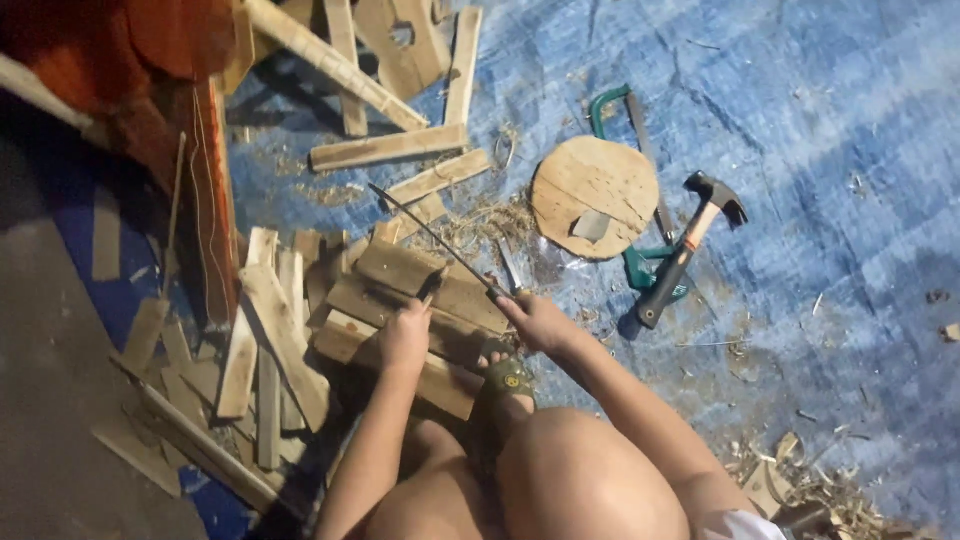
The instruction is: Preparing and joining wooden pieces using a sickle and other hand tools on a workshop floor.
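My right hand [540,322] grips the handle of a long thin blade [430,236] that slants up to the left over a stack of wooden planks [400,290]. On top of that stack my left hand [405,335] holds a small dark piece [432,284] upright. My foot in a green sandal [507,378] rests against the stack's near edge, and my bare knees fill the bottom of the view.
A round wooden disc [595,195], a green-framed saw [640,175] and a claw hammer [690,245] lie on the blue tarp [830,130] to the right. More loose planks [265,350] lie at left and at the top [385,148]. Wood shavings [800,485] sit bottom right.
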